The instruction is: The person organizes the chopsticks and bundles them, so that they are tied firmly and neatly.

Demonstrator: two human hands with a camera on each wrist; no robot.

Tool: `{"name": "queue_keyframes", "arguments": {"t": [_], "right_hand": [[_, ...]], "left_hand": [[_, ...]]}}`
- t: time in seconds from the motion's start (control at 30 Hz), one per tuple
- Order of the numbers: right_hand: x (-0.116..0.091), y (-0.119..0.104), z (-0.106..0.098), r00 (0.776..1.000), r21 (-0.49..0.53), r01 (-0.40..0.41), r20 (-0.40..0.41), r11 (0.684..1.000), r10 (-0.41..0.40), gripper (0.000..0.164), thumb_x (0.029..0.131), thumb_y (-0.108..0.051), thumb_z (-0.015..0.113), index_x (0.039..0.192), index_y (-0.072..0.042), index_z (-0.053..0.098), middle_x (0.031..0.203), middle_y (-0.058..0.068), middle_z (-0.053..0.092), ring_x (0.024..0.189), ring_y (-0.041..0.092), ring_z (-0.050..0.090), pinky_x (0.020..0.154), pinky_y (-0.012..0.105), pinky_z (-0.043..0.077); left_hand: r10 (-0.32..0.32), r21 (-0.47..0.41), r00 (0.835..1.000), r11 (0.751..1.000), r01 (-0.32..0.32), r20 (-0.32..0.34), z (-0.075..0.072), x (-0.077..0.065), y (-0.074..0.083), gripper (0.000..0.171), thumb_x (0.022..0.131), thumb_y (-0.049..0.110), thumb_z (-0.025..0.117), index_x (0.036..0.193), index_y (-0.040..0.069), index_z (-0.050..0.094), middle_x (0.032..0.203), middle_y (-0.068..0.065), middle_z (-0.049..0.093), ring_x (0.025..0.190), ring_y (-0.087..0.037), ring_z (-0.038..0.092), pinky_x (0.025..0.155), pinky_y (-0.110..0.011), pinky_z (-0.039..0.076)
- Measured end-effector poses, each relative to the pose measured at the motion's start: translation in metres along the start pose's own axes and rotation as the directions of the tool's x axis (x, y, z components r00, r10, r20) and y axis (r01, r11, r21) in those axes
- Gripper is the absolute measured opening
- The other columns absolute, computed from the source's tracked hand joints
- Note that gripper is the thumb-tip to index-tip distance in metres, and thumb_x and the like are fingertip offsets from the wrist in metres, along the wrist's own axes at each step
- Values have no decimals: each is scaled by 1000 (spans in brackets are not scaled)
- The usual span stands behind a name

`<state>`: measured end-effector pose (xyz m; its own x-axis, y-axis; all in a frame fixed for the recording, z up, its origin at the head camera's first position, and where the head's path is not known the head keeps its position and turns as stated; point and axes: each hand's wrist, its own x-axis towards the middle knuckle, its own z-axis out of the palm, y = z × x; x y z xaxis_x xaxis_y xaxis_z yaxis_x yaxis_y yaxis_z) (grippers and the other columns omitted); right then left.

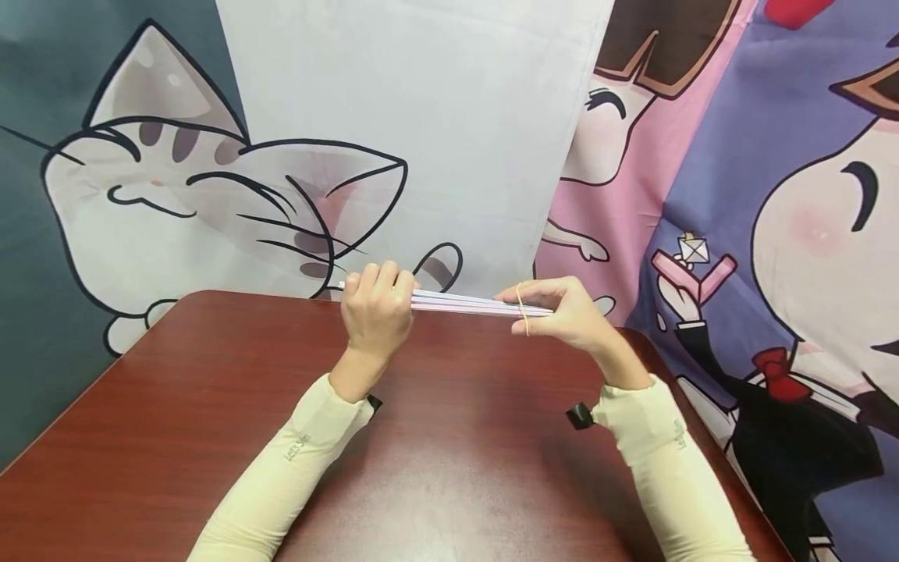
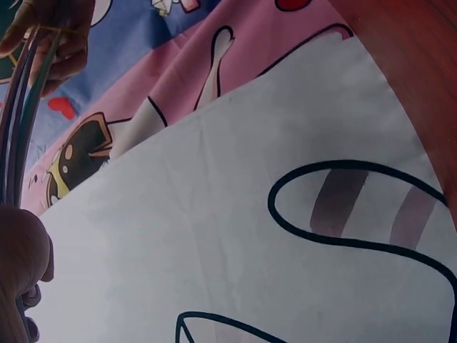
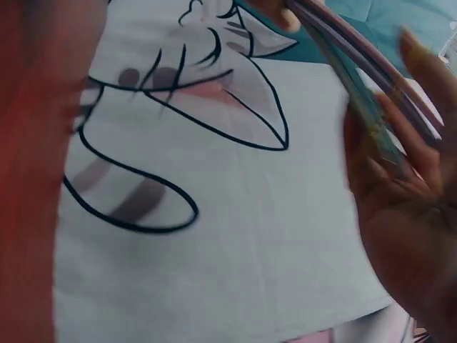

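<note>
A bundle of long, thin pastel sticks (image 1: 456, 301) is held level above the far edge of the table. My left hand (image 1: 379, 308) grips the bundle near its left end, where a short pale tip sticks out past the fist. At the other end, the thumb and fingers of my right hand (image 1: 565, 312) spread apart around the sticks. A thin yellowish rubber band (image 1: 523, 312) is stretched over those fingers and loops around the bundle's end. Pinkish, purple and teal sticks (image 3: 357, 93) fan slightly apart in the right wrist view.
A reddish-brown wooden table (image 1: 435, 437) lies below both hands. Behind it hangs a cloth backdrop (image 1: 449, 117) with a cartoon cat and figures, close beyond the table's far edge. Black wrist devices (image 1: 580, 416) sit at both cuffs.
</note>
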<state>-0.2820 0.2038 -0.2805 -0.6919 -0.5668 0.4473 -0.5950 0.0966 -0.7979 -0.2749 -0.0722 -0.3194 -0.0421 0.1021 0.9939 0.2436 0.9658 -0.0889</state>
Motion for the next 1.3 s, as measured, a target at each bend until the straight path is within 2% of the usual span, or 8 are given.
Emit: {"name": "queue_keyframes", "arguments": {"t": [0.13,0.27,0.37,0.53,0.83,1.1,1.2,1.3], "right_hand": [[10,-18,-14,979,-115,-102,163,988,120,40,71,3,84,109,6,72,108,12,73,99,16,69,84,26,54],[19,-31,-15,950,-210,-212,185,954,252,38,70,-3,87,106,2,74,103,15,73,96,18,71,83,27,55],[26,-35,-8,939,-234,-253,173,939,296,35,70,-4,87,102,0,75,99,14,74,91,24,72,80,28,56],[30,-36,8,951,-221,-231,154,947,268,30,71,-5,86,98,-2,76,100,10,74,93,25,72,81,31,56],[27,-38,21,969,-278,-240,-18,930,245,33,68,-15,90,98,-7,79,98,4,76,85,17,73,71,27,56],[28,-43,17,970,-476,-234,-51,848,239,33,64,-25,93,94,-16,81,90,-3,76,80,11,70,69,27,53],[28,-40,16,976,-415,-209,-28,885,217,32,65,-22,92,93,-13,81,91,-1,75,80,15,68,68,28,53],[27,-35,15,991,-347,-133,-19,929,135,35,65,-16,92,97,-8,80,87,2,71,76,18,62,65,26,51]], "left_hand": [[6,6,1000,1000,-6,-5,0,1,2,27,89,10,55,62,8,49,65,-6,44,60,-28,44,60,-40,33],[6,16,1000,1000,-6,2,-1,0,2,29,91,12,55,63,8,49,65,-6,44,60,-28,44,60,-40,33],[-1,23,1000,1000,1,10,-2,-1,3,31,92,14,56,62,8,48,65,-6,44,60,-28,44,60,-40,33],[-4,35,1000,999,3,20,-2,-3,5,29,90,10,55,62,8,48,65,-6,44,59,-27,44,59,-40,33],[-18,35,999,999,17,34,-1,-3,8,30,91,11,55,62,8,48,66,-7,45,60,-27,45,60,-40,33],[1,37,999,999,-3,43,1,-6,12,28,87,-1,49,61,9,46,65,-6,44,60,-26,46,58,-39,33],[-14,41,999,999,12,46,1,-5,11,28,88,0,50,62,9,48,65,-7,45,60,-27,46,58,-40,33],[0,50,999,999,-2,45,0,-6,13,28,88,1,51,62,9,48,66,-6,45,60,-26,46,58,-39,33]]}}
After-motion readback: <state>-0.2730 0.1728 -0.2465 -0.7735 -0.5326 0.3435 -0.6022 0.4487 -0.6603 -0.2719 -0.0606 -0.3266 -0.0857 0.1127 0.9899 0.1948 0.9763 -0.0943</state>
